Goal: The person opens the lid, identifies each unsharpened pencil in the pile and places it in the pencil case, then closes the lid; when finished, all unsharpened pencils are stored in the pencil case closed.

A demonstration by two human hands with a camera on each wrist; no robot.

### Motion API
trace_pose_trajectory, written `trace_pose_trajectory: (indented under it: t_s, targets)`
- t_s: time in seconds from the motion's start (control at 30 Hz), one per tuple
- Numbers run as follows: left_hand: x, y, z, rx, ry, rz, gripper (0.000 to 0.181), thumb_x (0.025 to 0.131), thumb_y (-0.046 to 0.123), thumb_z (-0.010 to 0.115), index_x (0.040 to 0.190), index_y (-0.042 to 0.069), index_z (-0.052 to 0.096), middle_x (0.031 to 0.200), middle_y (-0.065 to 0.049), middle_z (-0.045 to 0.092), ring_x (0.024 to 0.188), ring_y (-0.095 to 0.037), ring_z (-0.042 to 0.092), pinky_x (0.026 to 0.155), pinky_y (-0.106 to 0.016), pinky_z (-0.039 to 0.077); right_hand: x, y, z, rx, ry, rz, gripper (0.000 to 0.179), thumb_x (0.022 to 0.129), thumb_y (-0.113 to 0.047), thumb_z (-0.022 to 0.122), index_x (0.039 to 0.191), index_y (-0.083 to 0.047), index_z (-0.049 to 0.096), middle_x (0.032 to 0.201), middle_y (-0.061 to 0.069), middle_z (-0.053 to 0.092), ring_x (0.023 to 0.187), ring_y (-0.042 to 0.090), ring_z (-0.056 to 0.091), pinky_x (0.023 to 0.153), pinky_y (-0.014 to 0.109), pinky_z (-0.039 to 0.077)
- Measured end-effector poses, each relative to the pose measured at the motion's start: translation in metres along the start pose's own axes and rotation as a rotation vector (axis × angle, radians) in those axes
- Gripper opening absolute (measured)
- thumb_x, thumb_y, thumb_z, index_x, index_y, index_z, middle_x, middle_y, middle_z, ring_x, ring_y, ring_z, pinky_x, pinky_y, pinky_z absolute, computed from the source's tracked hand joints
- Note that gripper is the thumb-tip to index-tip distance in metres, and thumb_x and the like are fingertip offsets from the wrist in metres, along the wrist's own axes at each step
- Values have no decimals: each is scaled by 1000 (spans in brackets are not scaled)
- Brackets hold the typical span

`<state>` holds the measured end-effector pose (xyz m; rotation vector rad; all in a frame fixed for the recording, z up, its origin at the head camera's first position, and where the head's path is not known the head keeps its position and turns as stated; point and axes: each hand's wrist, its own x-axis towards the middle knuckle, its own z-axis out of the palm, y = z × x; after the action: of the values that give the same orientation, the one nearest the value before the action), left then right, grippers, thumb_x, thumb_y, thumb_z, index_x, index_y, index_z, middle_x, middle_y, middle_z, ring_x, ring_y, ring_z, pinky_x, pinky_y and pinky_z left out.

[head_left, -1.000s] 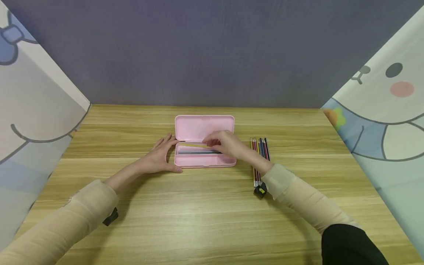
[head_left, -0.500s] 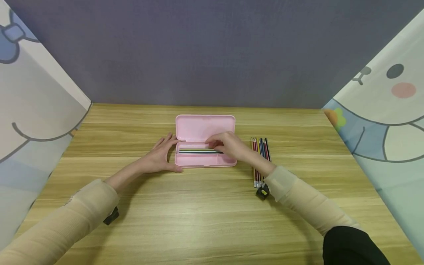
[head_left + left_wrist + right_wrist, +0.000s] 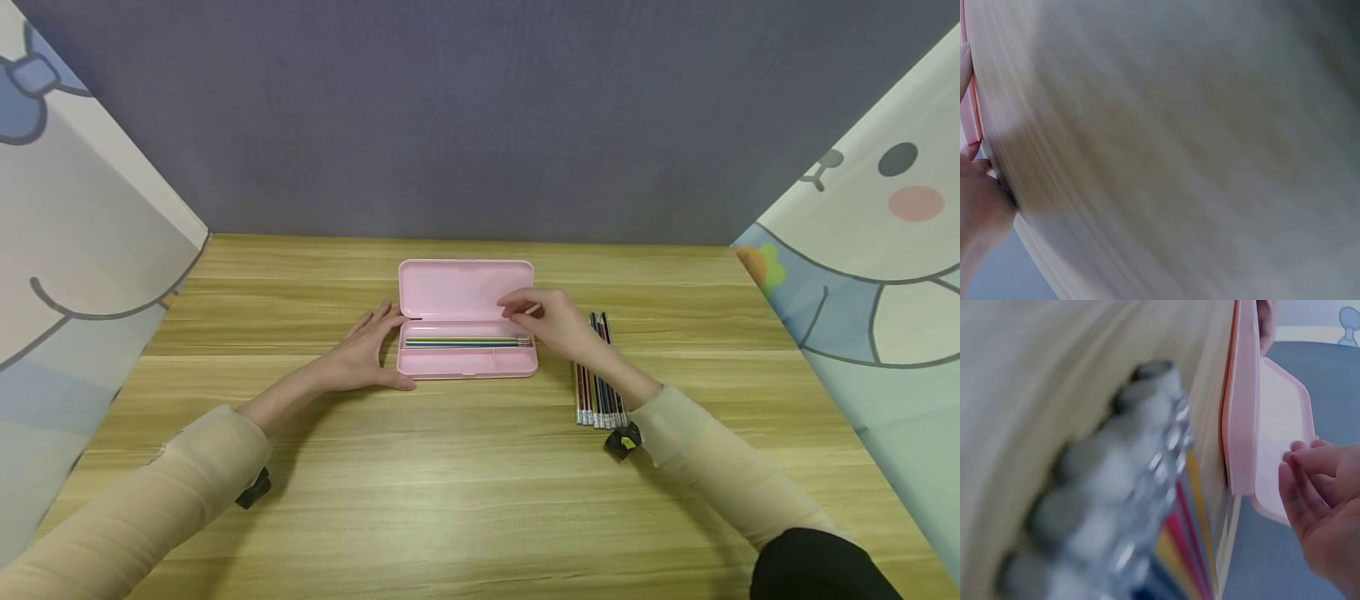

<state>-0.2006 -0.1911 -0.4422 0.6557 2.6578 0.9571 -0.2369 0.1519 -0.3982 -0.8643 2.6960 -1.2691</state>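
Observation:
A pink pencil case (image 3: 442,363) lies open on the wooden table, its lid (image 3: 450,287) tipped back. Several pencils (image 3: 465,342) lie side by side in its long back compartment; the front compartments hold nothing visible. My left hand (image 3: 356,354) rests at the case's left end, thumb along the front corner and fingers spread towards the back corner. Above the right end of the case hovers my right hand (image 3: 555,323), fingers loosely bent and holding nothing. In the right wrist view the right hand (image 3: 1325,506) appears in front of the lid.
To the right of the case lies a row of several pencils (image 3: 600,400), eraser ends towards me, partly under my right forearm. A black wrist camera (image 3: 622,440) hangs by them. A grey panel (image 3: 480,125) stands behind the table, with cartoon-printed side walls.
A yellow pencil that lay slanted in the case now lies flat beside the others. My right hand has let go, lifted and moved right. The left hand has stayed in place.

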Motion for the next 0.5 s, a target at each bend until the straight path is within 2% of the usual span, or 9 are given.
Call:
trace_pose_trajectory:
  t_s: [0.13, 0.27, 0.4, 0.5]
  targets:
    - [0, 0, 0, -3, -1, -3, 104, 73, 47, 92, 155, 16, 36, 171, -20, 21, 162, -41, -4, 131, -62, -4, -12, 8, -12, 27, 118, 22, 27, 99, -3, 65, 125, -5, 72, 105, 16, 77, 88, 29, 73, 74, 36, 64]
    - [0, -1, 0, 5, -3, -11, 106, 73, 48, 91, 156, 15, 35, 172, -21, 18, 162, -40, -4, 131, -61, -4, -25, 18, -25, 122, 207, 45, 27, 99, -1, 62, 125, 0, 70, 107, 26, 73, 85, 32, 70, 69, 37, 64]
    - [1, -2, 1, 8, -1, -12, 106, 73, 49, 91, 157, 16, 34, 172, -21, 15, 162, -40, -4, 131, -62, -4, -40, 28, -38, 181, 265, 85, 27, 100, -3, 63, 125, 4, 69, 108, 30, 70, 81, 21, 70, 67, 30, 64]
    - [1, -2, 2, 7, -2, -9, 106, 73, 49, 91, 157, 17, 34, 173, -20, 15, 162, -40, -4, 131, -62, -4, -53, 34, -46, 212, 291, 116, 28, 100, -4, 64, 126, 5, 68, 106, 25, 69, 81, 12, 69, 66, 28, 63]
